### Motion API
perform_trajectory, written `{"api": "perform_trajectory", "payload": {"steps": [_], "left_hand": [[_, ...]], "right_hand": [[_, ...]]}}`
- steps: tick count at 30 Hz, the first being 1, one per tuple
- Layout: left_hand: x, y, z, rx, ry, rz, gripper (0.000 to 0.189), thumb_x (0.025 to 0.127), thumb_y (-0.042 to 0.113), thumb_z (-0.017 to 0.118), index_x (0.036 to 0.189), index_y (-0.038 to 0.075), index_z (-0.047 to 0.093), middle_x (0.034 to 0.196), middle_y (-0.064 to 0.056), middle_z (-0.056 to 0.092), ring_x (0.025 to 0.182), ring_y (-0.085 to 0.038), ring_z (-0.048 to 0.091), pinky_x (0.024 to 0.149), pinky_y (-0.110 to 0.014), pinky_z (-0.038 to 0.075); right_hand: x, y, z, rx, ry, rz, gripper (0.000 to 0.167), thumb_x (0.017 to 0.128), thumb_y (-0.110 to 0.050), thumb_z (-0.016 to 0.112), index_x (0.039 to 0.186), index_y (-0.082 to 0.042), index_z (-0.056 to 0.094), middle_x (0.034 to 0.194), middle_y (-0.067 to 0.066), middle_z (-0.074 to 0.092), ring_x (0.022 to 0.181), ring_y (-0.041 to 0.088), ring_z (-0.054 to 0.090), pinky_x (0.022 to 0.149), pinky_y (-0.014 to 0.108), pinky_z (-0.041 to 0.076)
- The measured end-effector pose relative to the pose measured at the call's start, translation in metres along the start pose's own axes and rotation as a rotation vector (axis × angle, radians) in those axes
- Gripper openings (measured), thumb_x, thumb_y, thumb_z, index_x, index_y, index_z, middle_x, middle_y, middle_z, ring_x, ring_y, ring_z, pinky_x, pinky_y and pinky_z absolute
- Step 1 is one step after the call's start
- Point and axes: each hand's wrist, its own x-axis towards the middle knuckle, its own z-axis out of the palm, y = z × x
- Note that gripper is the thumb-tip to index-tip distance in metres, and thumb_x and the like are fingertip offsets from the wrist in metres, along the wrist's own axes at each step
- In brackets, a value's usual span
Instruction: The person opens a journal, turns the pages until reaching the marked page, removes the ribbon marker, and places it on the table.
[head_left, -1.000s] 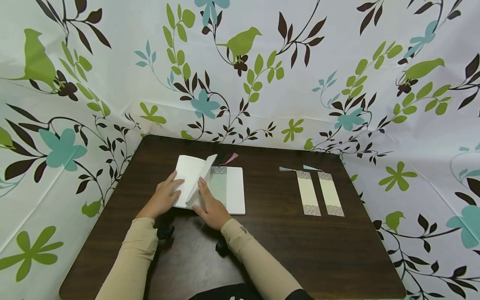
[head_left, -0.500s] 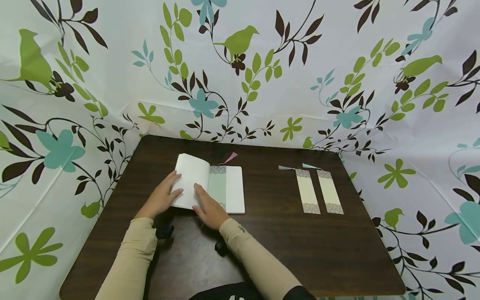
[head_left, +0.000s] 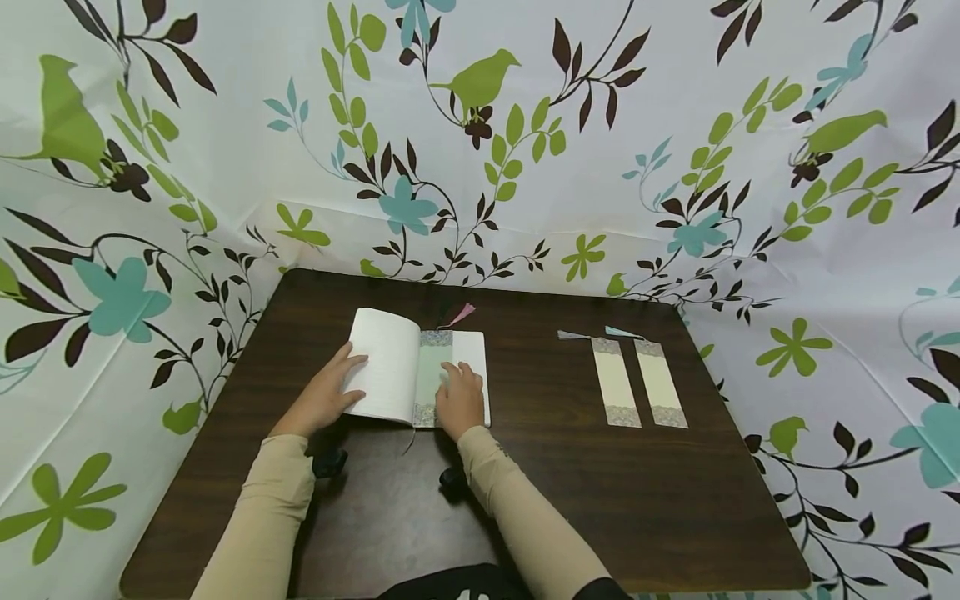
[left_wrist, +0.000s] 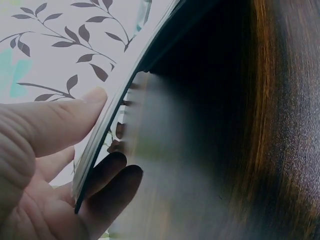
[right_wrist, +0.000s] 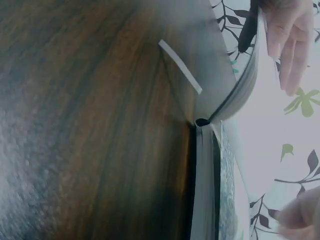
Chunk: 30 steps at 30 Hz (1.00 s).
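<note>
An open notebook point(head_left: 386, 358) with white pages lies on the table, its left part lifted at a slant. My left hand point(head_left: 318, 396) grips that side; in the left wrist view the thumb lies over the pages and fingers reach behind the dark cover point(left_wrist: 86, 190). A pale green bookmark point(head_left: 430, 367) with patterned ends and a pink tassel point(head_left: 465, 312) lies along the right page point(head_left: 470, 346), beside the spine. Over the bookmark and page is my right hand point(head_left: 461, 404), fingers loosely bent. The right wrist view shows its fingertips point(right_wrist: 295, 217) apart from the notebook.
Two cream bookmarks point(head_left: 617, 383) point(head_left: 662, 385) with blue tassels lie side by side on the right of the dark wooden table point(head_left: 637, 517). A thin ribbon point(head_left: 409, 442) hangs from the notebook's lower edge. Patterned cloth point(head_left: 480, 167) stands behind the table.
The raised pages have fallen flat onto the left side. My right hand has left the left pages and moved right, over the green bookmark. The left hand keeps its place.
</note>
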Motion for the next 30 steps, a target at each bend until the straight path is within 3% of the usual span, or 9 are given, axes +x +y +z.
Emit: {"api": "perform_trajectory", "payload": {"steps": [5, 11, 16, 24, 30], "left_hand": [[0.000, 0.001, 0.000, 0.007, 0.003, -0.008, 0.058, 0.091, 0.000, 0.072, 0.144, -0.005, 0.049, 0.162, -0.033, 0.017, 0.146, -0.052, 0.023, 0.113, -0.065, 0.026], [0.000, 0.005, -0.001, 0.005, 0.008, -0.005, 0.056, 0.091, 0.000, 0.072, 0.143, -0.006, 0.050, 0.162, -0.034, 0.017, 0.146, -0.052, 0.023, 0.113, -0.065, 0.026], [0.000, 0.004, 0.000, 0.009, 0.007, 0.001, 0.055, 0.092, -0.001, 0.072, 0.143, -0.006, 0.051, 0.161, -0.034, 0.018, 0.146, -0.053, 0.023, 0.113, -0.065, 0.026], [0.001, 0.002, 0.001, 0.013, 0.006, 0.003, 0.055, 0.091, -0.001, 0.072, 0.142, -0.006, 0.051, 0.161, -0.034, 0.018, 0.146, -0.053, 0.023, 0.113, -0.065, 0.026], [0.001, 0.001, 0.000, 0.023, 0.001, 0.000, 0.056, 0.091, 0.000, 0.072, 0.142, -0.007, 0.051, 0.161, -0.034, 0.017, 0.146, -0.053, 0.023, 0.113, -0.065, 0.026]], "right_hand": [[-0.001, 0.002, 0.001, 0.002, -0.111, 0.084, 0.040, 0.101, -0.016, 0.056, 0.141, -0.007, 0.057, 0.141, 0.011, 0.058, 0.128, 0.038, 0.048, 0.100, 0.055, 0.043], [0.003, 0.003, 0.003, 0.122, -0.097, 0.098, 0.039, 0.101, -0.009, 0.056, 0.139, -0.004, 0.056, 0.142, 0.018, 0.050, 0.129, 0.037, 0.048, 0.104, 0.051, 0.043], [0.009, 0.008, 0.003, 0.239, -0.144, 0.130, 0.039, 0.098, -0.004, 0.065, 0.137, -0.006, 0.060, 0.133, 0.019, 0.047, 0.124, 0.035, 0.053, 0.103, 0.047, 0.046], [0.019, 0.013, -0.005, 0.065, -0.267, 0.044, 0.042, 0.092, -0.009, 0.075, 0.134, -0.007, 0.066, 0.123, 0.018, 0.061, 0.116, 0.034, 0.058, 0.102, 0.043, 0.047], [0.022, 0.033, -0.025, 0.057, -0.272, 0.062, 0.045, 0.093, -0.005, 0.072, 0.137, -0.006, 0.063, 0.128, 0.021, 0.059, 0.121, 0.037, 0.057, 0.102, 0.046, 0.048]]}}
